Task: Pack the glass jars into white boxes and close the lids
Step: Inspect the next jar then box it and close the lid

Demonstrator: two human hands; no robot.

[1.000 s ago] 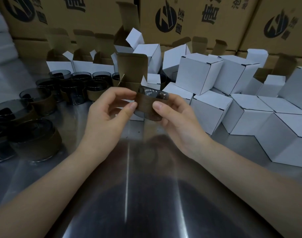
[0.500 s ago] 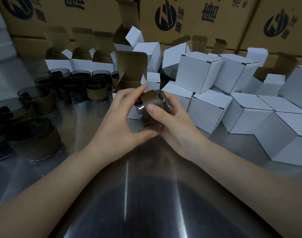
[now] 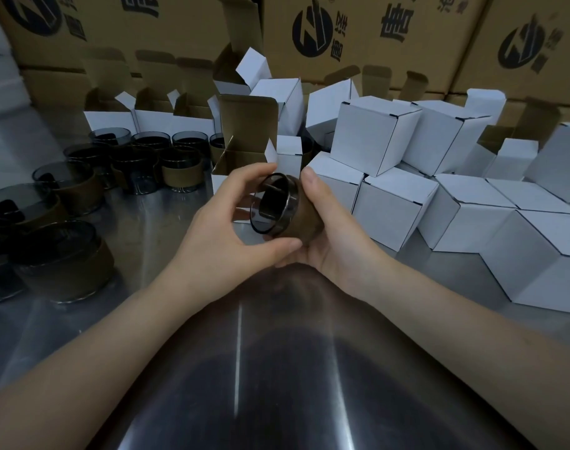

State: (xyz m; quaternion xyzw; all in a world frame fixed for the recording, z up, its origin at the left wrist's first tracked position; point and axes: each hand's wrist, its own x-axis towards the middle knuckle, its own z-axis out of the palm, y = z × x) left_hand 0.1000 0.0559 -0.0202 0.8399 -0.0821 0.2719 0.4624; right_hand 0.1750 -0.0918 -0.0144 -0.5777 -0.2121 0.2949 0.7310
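A dark glass jar (image 3: 278, 207) with a brown paper sleeve lies on its side in mid-air over the metal table, its mouth turned toward me and to the left. My right hand (image 3: 335, 235) grips it round the sleeved body from the right and below. My left hand (image 3: 226, 228) curls round the rim, fingers above and thumb below. Just behind the jar stands an open white box (image 3: 244, 151) with its brown-lined lid flap raised.
Several sleeved jars (image 3: 82, 190) stand in rows on the left of the steel table (image 3: 166, 222). Closed white boxes (image 3: 471, 206) are piled on the right, open ones (image 3: 147, 116) line the back. Large brown cartons (image 3: 374, 37) form the rear wall.
The jar has been turned from a tilt to lying sideways with its mouth facing me. Both hands came slightly lower and closer together around it.
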